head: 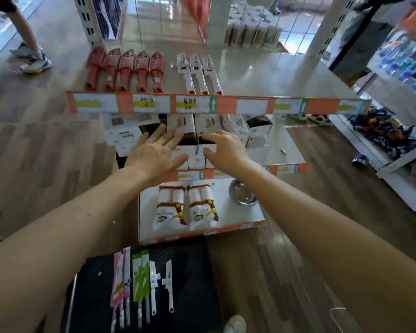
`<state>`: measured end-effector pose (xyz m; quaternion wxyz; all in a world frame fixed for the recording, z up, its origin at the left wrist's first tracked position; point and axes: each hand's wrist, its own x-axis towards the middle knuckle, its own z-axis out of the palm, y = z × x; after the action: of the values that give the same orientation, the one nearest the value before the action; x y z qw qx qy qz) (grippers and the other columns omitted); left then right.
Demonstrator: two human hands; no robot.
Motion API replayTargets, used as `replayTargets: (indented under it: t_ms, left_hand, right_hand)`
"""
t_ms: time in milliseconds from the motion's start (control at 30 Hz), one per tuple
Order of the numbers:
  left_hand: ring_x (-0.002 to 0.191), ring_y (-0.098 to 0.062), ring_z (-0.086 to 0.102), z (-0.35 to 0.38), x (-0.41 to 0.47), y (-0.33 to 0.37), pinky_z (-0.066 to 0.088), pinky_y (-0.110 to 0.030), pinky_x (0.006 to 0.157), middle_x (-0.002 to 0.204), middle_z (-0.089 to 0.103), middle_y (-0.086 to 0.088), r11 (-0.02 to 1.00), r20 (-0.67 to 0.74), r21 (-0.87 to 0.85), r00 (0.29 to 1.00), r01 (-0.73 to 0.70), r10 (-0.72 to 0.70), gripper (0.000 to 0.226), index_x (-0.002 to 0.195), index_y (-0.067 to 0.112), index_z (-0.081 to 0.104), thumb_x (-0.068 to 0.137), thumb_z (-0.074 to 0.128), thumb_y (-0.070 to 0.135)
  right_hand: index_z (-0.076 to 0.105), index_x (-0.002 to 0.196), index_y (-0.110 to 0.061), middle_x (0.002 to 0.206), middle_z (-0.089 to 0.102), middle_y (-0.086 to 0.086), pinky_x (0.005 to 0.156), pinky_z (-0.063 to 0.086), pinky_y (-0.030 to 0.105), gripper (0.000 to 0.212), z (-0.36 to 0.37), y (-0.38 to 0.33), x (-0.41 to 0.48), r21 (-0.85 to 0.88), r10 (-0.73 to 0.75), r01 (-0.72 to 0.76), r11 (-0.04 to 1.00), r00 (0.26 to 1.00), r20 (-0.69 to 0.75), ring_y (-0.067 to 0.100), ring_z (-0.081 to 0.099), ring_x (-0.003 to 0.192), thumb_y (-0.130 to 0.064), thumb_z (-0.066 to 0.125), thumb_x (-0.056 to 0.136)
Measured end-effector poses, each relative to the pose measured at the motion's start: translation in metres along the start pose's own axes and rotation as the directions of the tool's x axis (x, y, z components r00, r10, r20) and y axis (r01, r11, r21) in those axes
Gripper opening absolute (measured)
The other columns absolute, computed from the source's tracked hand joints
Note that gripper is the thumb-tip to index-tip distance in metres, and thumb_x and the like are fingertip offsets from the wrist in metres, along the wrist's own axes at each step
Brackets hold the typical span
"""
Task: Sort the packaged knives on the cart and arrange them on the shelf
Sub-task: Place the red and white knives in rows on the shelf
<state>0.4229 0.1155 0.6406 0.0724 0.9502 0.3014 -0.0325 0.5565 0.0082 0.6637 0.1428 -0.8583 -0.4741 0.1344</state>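
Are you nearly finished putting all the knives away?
Not yet. Done: three carded white knives lie in a row on the top shelf. In hand: the left hand rests flat on the boxed knives on the middle shelf, and the right hand curls over one. Left: pink packs, green packs and two small white knives wait on the black cart.

Glossy white shelf (262, 75) above wood-grain floor (34, 152)
Shiny metal bowl (243, 195) centre right; cardboard knife boxes (205, 122) mid-frame; moulded red plastic tools (124, 68) upper left.
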Motion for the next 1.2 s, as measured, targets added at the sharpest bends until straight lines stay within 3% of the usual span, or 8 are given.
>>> replayTargets:
  t_ms: [233,367,533,700,1000,1200]
  left_hand:
    - [0.146,-0.016,-0.006,0.067,-0.063,0.005,0.001,-0.039,0.119,0.159,0.001,0.002,0.990,0.069,-0.126,0.996,0.067,-0.059,0.063,0.149,0.023,0.003,0.096,0.022,0.051]
    - [0.147,-0.018,0.002,0.127,-0.106,0.018,0.007,-0.041,0.117,0.158,0.009,0.001,0.953,0.048,-0.246,0.984,0.179,-0.173,0.060,0.149,0.021,0.012,0.097,0.026,0.047]
    - [0.147,-0.021,0.005,0.226,-0.163,0.036,0.010,-0.044,0.119,0.158,0.012,-0.001,0.896,0.081,-0.328,0.954,0.299,-0.289,0.059,0.149,0.021,0.016,0.096,0.029,0.045]
    - [0.146,-0.023,0.006,0.327,-0.210,0.029,0.015,-0.045,0.118,0.158,0.012,-0.004,0.880,0.187,-0.296,0.926,0.371,-0.327,0.061,0.148,0.016,0.018,0.096,0.032,0.044]
    - [0.146,-0.022,0.009,0.490,-0.235,-0.006,0.014,-0.040,0.117,0.158,0.014,-0.004,0.844,0.279,-0.303,0.888,0.443,-0.366,0.060,0.149,0.018,0.014,0.097,0.034,0.040]
    - [0.145,-0.023,0.011,0.609,-0.236,-0.029,0.015,-0.038,0.116,0.158,0.011,-0.001,0.810,0.364,-0.319,0.853,0.491,-0.374,0.064,0.150,0.023,0.006,0.096,0.037,0.041]
  right_hand:
    - [0.045,0.139,-0.019,0.148,0.039,0.002,0.106,0.034,0.033,0.046,0.069,0.006,-0.045,0.079,-0.016,0.005,0.997,0.991,0.135,0.022,0.037,0.135,-0.020,0.050,0.093]
    - [0.044,0.139,-0.016,0.146,0.042,0.005,0.105,0.033,0.031,0.046,0.128,0.027,-0.085,0.068,-0.089,0.078,0.995,0.980,0.176,0.024,0.039,0.133,-0.019,0.050,0.093]
    - [0.040,0.141,-0.018,0.150,0.036,0.002,0.109,0.035,0.037,0.048,0.225,0.056,-0.150,0.090,-0.045,0.029,0.996,0.981,0.189,0.023,0.032,0.137,-0.022,0.049,0.095]
    - [0.031,0.146,-0.021,0.154,0.028,-0.002,0.112,0.028,0.031,0.050,0.318,0.084,-0.190,0.058,-0.005,-0.014,0.998,0.948,0.318,0.017,0.021,0.143,-0.027,0.044,0.098]
    - [0.043,0.138,-0.019,0.144,0.043,-0.003,0.098,0.041,0.032,0.042,0.496,0.112,-0.204,0.021,0.047,-0.059,0.998,0.929,0.367,0.019,0.038,0.132,-0.024,0.047,0.096]
    - [0.042,0.138,-0.019,0.141,0.045,-0.002,0.092,0.046,0.036,0.044,0.617,0.122,-0.199,0.094,0.154,-0.200,0.975,0.920,0.361,0.019,0.045,0.125,-0.026,0.050,0.095]
